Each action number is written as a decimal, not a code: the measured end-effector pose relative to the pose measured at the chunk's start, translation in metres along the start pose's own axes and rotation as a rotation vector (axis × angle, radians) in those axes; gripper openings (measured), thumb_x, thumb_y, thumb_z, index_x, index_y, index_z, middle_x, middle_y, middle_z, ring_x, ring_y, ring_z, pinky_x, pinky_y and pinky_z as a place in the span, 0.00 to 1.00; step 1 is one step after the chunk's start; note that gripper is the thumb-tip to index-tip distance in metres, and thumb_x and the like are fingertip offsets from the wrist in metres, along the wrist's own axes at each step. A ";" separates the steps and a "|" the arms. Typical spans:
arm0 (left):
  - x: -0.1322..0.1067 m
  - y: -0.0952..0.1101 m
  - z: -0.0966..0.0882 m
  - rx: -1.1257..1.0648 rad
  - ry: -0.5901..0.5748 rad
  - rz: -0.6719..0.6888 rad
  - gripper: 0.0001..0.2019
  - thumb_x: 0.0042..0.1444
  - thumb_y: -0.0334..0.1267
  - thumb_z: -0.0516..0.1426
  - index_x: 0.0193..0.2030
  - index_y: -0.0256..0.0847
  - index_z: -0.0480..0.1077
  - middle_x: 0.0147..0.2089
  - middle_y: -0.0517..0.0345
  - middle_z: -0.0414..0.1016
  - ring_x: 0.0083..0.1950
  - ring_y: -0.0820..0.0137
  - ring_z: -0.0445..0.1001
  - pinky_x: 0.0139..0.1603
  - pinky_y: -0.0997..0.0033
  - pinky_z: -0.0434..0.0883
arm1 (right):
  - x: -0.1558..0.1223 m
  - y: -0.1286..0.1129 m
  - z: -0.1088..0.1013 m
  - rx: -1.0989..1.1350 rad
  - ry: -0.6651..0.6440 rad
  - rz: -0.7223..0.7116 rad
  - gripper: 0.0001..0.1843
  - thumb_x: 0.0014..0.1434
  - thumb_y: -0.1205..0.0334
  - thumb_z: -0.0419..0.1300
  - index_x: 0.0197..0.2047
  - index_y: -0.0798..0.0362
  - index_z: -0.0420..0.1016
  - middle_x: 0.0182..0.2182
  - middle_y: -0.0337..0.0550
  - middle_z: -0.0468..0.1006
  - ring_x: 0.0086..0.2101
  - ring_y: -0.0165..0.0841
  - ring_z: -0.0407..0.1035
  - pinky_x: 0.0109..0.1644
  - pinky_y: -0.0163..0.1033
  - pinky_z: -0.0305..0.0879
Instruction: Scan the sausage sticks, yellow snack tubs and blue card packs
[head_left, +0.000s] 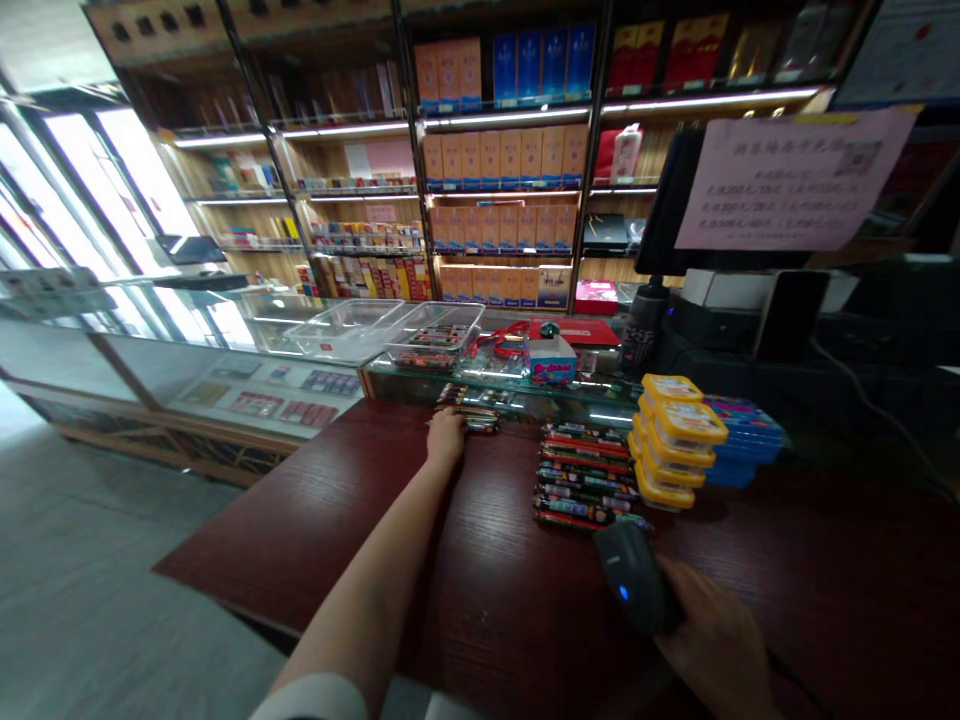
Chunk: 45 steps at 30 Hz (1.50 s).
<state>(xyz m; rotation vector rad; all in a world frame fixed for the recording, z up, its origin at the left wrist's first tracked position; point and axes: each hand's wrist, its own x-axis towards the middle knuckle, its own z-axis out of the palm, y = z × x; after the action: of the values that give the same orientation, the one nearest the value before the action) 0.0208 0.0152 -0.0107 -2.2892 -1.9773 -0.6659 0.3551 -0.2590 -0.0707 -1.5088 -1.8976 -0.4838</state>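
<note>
A small shop had lit shelves (502,150) of boxed goods behind a glass display case (262,400), and on the dark red wooden table (300,540) lay rows of colourful packets (585,478) beside a pile of yellow-lidded plastic boxes (671,440). The left hand (446,438) lay on a few small packets (472,420) at the table's far edge, its fingers (450,422) pressed together, but I cannot tell if they pinched anything. The right hand (712,640) was at the table's near side, with its fingers (679,590) closed around a black handheld barcode scanner (637,575) showing a small blue light.
</note>
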 end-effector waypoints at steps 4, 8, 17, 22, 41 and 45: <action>0.002 0.006 0.001 0.022 0.017 0.006 0.11 0.56 0.32 0.54 0.41 0.37 0.77 0.47 0.46 0.71 0.52 0.61 0.66 0.56 0.64 0.64 | 0.003 -0.003 -0.004 0.025 -0.013 0.035 0.18 0.51 0.67 0.54 0.47 0.50 0.65 0.39 0.48 0.78 0.37 0.40 0.73 0.38 0.42 0.66; -0.008 0.021 -0.005 0.003 0.044 0.031 0.15 0.53 0.31 0.56 0.48 0.41 0.74 0.52 0.48 0.68 0.54 0.60 0.66 0.56 0.63 0.65 | 0.007 -0.005 -0.007 0.034 -0.037 0.052 0.17 0.51 0.68 0.55 0.46 0.51 0.66 0.39 0.48 0.78 0.36 0.40 0.72 0.38 0.42 0.66; -0.105 0.108 -0.024 -0.382 0.061 0.300 0.11 0.55 0.32 0.57 0.45 0.41 0.74 0.43 0.54 0.74 0.47 0.66 0.69 0.51 0.65 0.67 | 0.011 -0.012 -0.016 0.056 -0.050 0.084 0.15 0.50 0.69 0.55 0.44 0.52 0.67 0.36 0.46 0.78 0.36 0.39 0.71 0.38 0.40 0.63; -0.135 0.135 -0.018 -0.254 -0.025 0.449 0.14 0.59 0.33 0.54 0.51 0.43 0.72 0.49 0.53 0.73 0.50 0.64 0.67 0.52 0.64 0.66 | 0.011 -0.016 -0.020 0.054 -0.056 0.084 0.14 0.51 0.66 0.55 0.43 0.54 0.68 0.34 0.46 0.77 0.34 0.38 0.71 0.38 0.40 0.61; -0.147 0.139 -0.008 -0.159 -0.004 0.408 0.10 0.60 0.29 0.49 0.44 0.41 0.68 0.43 0.53 0.68 0.46 0.63 0.63 0.49 0.63 0.66 | 0.014 -0.022 -0.025 0.029 -0.081 0.128 0.12 0.52 0.66 0.56 0.42 0.54 0.70 0.34 0.45 0.78 0.35 0.37 0.71 0.39 0.39 0.60; -0.148 0.140 -0.008 -0.162 0.005 0.418 0.14 0.60 0.29 0.48 0.49 0.42 0.68 0.45 0.52 0.67 0.48 0.63 0.64 0.50 0.63 0.66 | 0.015 -0.023 -0.026 0.015 -0.109 0.128 0.12 0.52 0.66 0.56 0.42 0.54 0.71 0.34 0.46 0.78 0.35 0.37 0.71 0.39 0.39 0.60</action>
<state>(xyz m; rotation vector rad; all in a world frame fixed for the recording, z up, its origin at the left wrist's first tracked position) 0.1378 -0.1514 -0.0205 -2.6686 -1.4115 -0.8070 0.3377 -0.2714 -0.0396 -1.6652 -1.8672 -0.3346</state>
